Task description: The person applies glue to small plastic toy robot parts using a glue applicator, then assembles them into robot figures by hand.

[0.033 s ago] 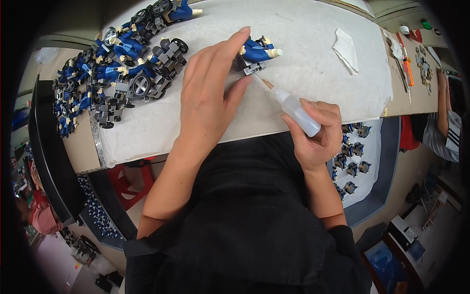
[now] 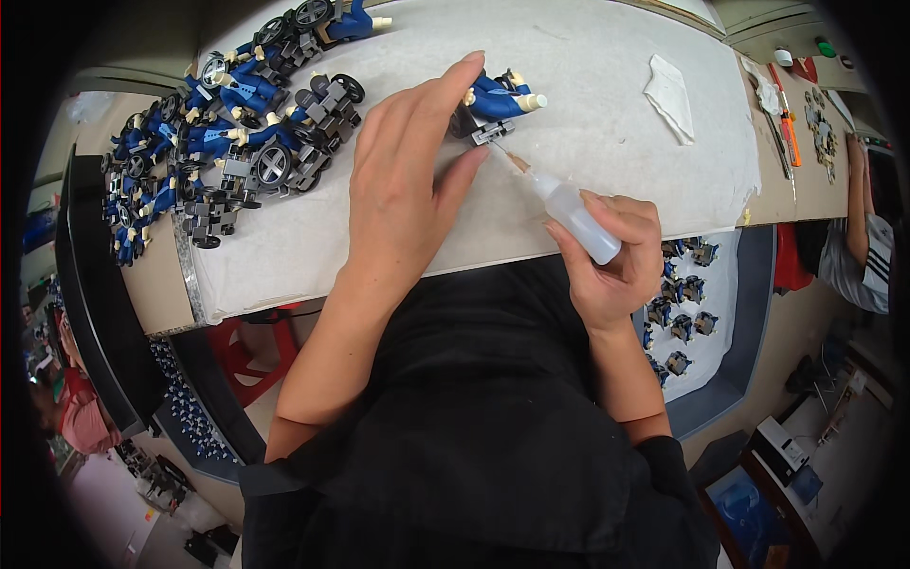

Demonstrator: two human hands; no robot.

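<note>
On the white-covered bench, my left hand (image 2: 398,180) curls round a small toy figure (image 2: 495,102) in blue with cream parts, seated on a wheeled chair. Its thumb lies by the grey footrest (image 2: 490,133); the palm hides the back of the chair. Between the thumb and fingers of my right hand (image 2: 621,256) is a translucent squeeze bottle (image 2: 573,213), pointed up and left. The bottle's thin needle tip reaches the footrest, though I cannot tell if liquid is coming out.
Many similar toy figures with wheeled chairs (image 2: 242,137) are heaped at the left. A folded white cloth (image 2: 670,100) lies right of my hands. Below the bench's right side, a grey tray (image 2: 725,365) holds several small figures. An orange-handled tool (image 2: 790,133) rests farther right, near another person's arm (image 2: 860,190).
</note>
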